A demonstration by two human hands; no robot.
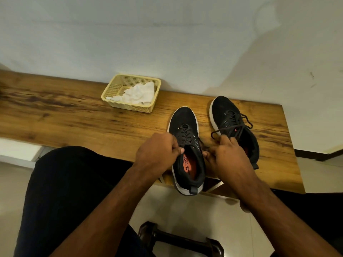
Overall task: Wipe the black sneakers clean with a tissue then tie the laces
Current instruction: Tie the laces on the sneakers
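Two black sneakers with white soles stand on a wooden bench [74,115], toes pointing to the wall. The left sneaker [185,119] has its heel over the bench's front edge. My left hand [157,147] grips its lace at the left side of the opening, fingers curled. My right hand [228,154] pinches a lace at the right side of the same opening, between the two shoes. The right sneaker [224,110] lies apart, with a lace bow across its top. A crumpled white tissue [138,93] lies in a yellow basket [115,84].
The basket stands at the back of the bench against a white wall [167,34]. My dark-trousered leg [70,182] is in front of the bench at the left. A dark dumbbell [178,240] lies on the tiled floor below.
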